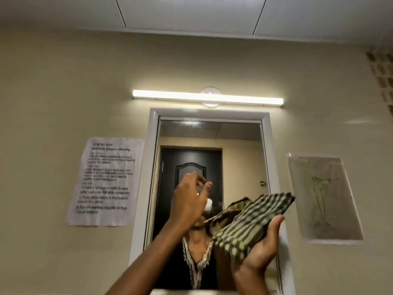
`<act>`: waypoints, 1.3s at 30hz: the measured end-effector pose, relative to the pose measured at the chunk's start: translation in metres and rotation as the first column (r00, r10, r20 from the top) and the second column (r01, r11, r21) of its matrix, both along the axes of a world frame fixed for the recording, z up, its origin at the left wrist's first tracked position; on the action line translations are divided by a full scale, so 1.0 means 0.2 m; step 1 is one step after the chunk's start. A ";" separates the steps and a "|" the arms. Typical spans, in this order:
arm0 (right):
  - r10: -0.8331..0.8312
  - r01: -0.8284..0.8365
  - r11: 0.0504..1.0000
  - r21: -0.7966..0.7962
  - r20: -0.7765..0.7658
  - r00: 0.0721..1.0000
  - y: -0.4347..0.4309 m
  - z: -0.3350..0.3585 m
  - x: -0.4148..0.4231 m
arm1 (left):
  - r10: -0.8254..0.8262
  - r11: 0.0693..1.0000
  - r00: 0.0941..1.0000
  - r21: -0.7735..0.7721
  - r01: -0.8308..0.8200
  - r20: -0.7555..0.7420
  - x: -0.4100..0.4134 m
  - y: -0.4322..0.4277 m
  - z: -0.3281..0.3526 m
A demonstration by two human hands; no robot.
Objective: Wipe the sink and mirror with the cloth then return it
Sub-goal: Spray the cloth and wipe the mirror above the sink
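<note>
A white-framed mirror (238, 150) hangs on the beige wall straight ahead. It reflects a dark door and a person's torso. My right hand (262, 248) is raised in front of the mirror's lower right part and holds a folded green-and-black checked cloth (253, 220) by its lower edge. My left hand (189, 199) is lifted in front of the glass to the left of the cloth, fingers spread and holding nothing. It is blurred. The sink is out of view below.
A lit tube lamp (208, 96) sits above the mirror. A printed instruction sheet (106, 179) is taped to the wall on the left, and a drawing in a plastic sleeve (323, 199) on the right. A white ledge (191, 292) shows at the bottom edge.
</note>
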State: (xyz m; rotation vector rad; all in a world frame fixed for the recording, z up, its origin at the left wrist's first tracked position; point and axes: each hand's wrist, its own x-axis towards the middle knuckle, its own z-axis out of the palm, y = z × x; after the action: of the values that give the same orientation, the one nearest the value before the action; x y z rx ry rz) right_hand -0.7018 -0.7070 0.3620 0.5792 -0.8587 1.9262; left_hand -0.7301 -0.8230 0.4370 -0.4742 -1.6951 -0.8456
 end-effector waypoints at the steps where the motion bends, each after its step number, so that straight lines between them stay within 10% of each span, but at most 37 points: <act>1: -0.088 0.089 0.996 0.001 -0.088 0.992 0.02 0.20 -0.05 | 0.061 0.998 0.992 0.042 -0.056 -0.107 -0.02 -0.07 0.08; 4: -0.274 0.282 0.957 0.068 -0.108 0.956 0.16 0.60 -0.19 | 0.223 0.967 0.938 0.186 -0.177 -0.266 -0.13 -0.29 0.27; 8: -0.762 0.800 0.514 0.311 -0.262 0.592 0.32 1.01 -0.41 | 0.253 0.929 0.946 0.323 -0.180 -0.202 -0.29 -0.50 0.43; 12: -0.913 0.853 0.162 0.496 -0.253 0.321 0.39 1.23 -0.57 | 0.101 0.930 0.970 0.367 -0.014 -0.220 -0.40 -0.53 0.43; 18: -0.938 0.855 0.202 0.478 -0.156 0.309 0.20 1.36 -0.58 | 0.060 0.918 0.931 0.385 0.090 -0.360 -0.45 -0.57 0.41; 31: -0.495 0.840 -0.338 0.425 -0.839 0.226 -1.01 1.28 -0.50 | -0.074 0.876 0.831 0.362 0.319 -0.551 -0.44 -0.60 0.36; 39: -0.688 0.882 -0.155 0.444 -0.689 0.226 -0.39 1.24 -0.58 | -0.034 0.907 0.849 0.340 0.248 -0.528 -0.42 -0.58 0.35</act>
State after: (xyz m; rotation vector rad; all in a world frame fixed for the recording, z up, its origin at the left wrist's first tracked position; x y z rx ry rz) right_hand -0.8180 -0.7848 0.6107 0.5073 -1.4889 0.0846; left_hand -0.8136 -0.9383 0.5073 -0.4951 -0.9691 -1.0377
